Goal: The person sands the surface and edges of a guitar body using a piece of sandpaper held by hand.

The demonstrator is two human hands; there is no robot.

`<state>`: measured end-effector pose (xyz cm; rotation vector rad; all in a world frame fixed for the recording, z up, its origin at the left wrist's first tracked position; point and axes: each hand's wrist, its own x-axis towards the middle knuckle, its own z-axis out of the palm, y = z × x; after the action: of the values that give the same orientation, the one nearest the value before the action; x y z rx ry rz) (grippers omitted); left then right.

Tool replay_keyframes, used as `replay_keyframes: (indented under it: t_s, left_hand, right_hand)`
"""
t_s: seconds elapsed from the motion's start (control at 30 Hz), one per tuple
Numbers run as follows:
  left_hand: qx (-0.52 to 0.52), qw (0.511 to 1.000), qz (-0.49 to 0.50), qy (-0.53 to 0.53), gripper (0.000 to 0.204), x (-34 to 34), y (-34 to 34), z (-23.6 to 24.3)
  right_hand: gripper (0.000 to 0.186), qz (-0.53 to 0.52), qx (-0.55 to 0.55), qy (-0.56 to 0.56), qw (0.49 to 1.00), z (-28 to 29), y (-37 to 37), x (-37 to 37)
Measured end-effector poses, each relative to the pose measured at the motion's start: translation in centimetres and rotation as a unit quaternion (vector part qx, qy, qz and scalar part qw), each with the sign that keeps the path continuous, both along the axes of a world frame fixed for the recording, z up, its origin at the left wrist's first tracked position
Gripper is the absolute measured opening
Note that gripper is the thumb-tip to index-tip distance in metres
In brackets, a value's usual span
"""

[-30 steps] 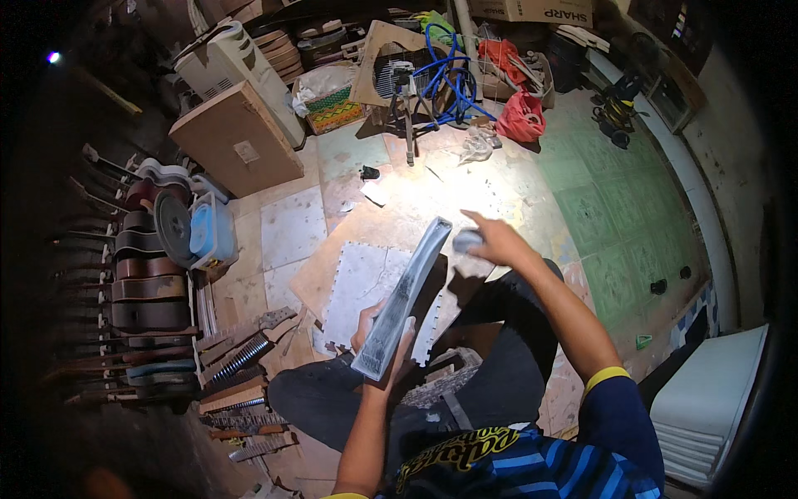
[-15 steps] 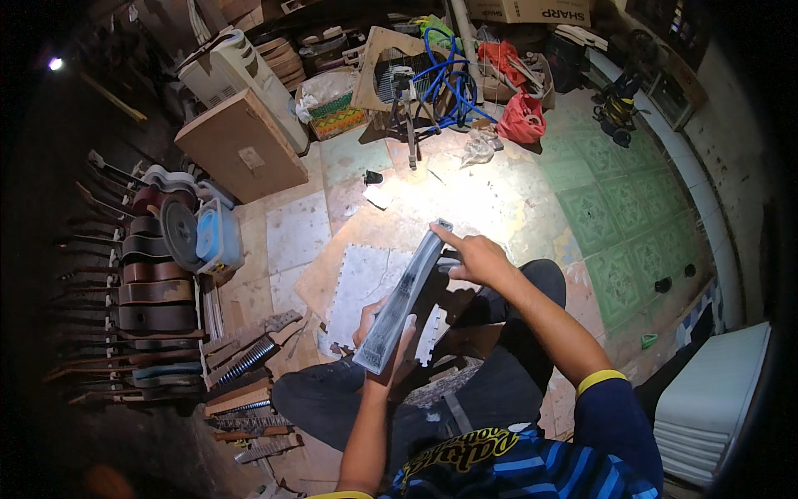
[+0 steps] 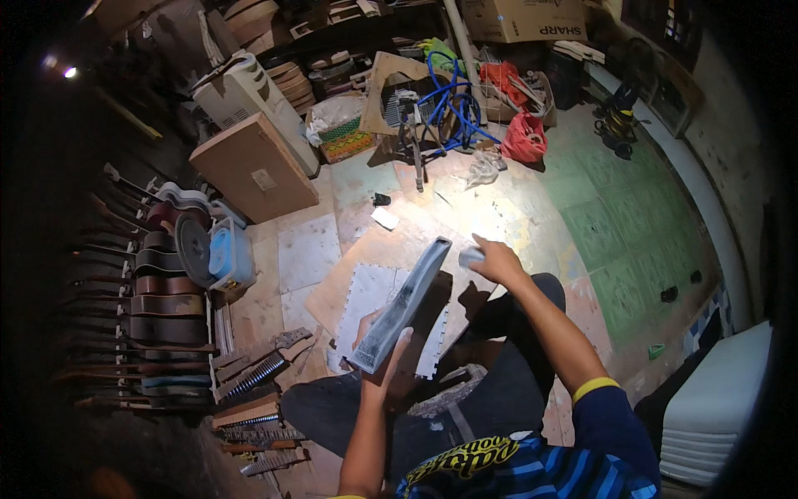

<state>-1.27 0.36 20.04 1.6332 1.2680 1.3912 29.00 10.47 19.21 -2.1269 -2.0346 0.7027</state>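
Observation:
My left hand (image 3: 384, 359) grips the lower end of a long grey tapered piece (image 3: 401, 304) with a curved, dusty side; it looks like a small instrument body seen on edge. The thumb lies along the right side, and the other fingers show on the left. The piece slants upward to the right over my lap. Off its upper end, my right hand (image 3: 500, 263) is closed round a small grey pad (image 3: 471, 257), perhaps folded sandpaper. A gap separates the pad from the piece. Below lies a pale mat (image 3: 363, 291) with toothed edges.
Guitar bodies (image 3: 166, 308) stand in a rack at the left. Beside them are a clear bin (image 3: 238, 264) and several rasps and wooden necks (image 3: 253, 378). A wooden panel (image 3: 253, 170), a blue hose (image 3: 457, 104) and a red bag (image 3: 525, 138) are farther back. White stacked chairs (image 3: 719, 399) stand at right.
My right hand has come off the upper end of the grey piece and moved right, with the small pad now showing in it. The left hand keeps its hold. The view has shifted slightly.

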Motion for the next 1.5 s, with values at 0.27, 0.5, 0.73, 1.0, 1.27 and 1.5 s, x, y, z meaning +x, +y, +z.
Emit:
replay_keyframes:
  t_s: [0.27,0.5,0.73,1.0,1.27,1.5]
  left_hand:
    - [-0.075,0.996,0.038,0.001,0.056,-0.9,-2.8,7.3]
    - [-0.106,0.994,0.03,-0.005,0.055,-1.0,-3.5,6.4]
    - [-0.094,0.994,0.055,0.026,0.051,-1.5,-4.2,6.0]
    - [-0.142,0.987,0.066,0.029,0.049,-0.8,-5.0,6.5]
    - [-0.153,0.984,0.06,0.064,0.049,-0.1,-5.7,6.6]
    - [-0.143,0.98,0.115,0.081,0.044,0.5,-5.7,5.5]
  right_hand:
    - [0.05,0.06,0.313,0.256,0.913,2.4,-4.2,-7.2]
    - [0.044,0.069,0.194,0.402,0.892,4.2,-8.2,-11.7]
    - [0.044,0.13,0.224,0.404,0.877,7.6,-11.6,-13.4]
    - [0.046,0.141,0.236,0.373,0.886,8.2,-12.2,-13.3]
    - [0.047,0.062,0.16,0.409,0.896,8.3,-12.9,-13.0]
    - [0.054,0.117,0.233,0.336,0.905,10.9,-15.5,-13.9]
